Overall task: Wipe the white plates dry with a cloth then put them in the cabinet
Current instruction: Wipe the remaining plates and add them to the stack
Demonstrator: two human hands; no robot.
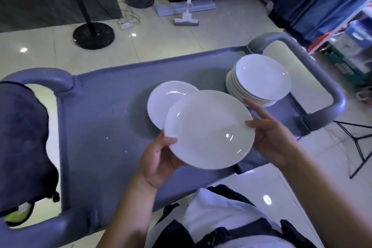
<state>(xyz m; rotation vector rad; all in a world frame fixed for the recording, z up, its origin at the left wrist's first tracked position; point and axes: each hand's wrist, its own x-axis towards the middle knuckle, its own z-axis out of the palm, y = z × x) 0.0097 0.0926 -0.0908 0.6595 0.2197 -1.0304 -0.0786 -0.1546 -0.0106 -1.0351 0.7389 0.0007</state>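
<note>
Head view, both hands' fingers (170, 140) clamped on round glossy white plate (209, 129)

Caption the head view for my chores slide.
Both hands, left hand and right hand, hold a round white plate above a grey plastic cart.

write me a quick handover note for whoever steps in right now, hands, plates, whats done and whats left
Left hand: grips the near-left rim of a round white ceramic plate, thumb on top.
Right hand: holds the same plate's right rim, fingers partly extended.
The plate is held above the grey plastic cart.
A single white plate lies flat on the cart behind it; a stack of white plates sits at the far right end.
A dark cloth hangs over the cart's left handle.
Done: cannot tell which plates are wiped.
Left: wiping and storing; no cabinet in view.
</note>
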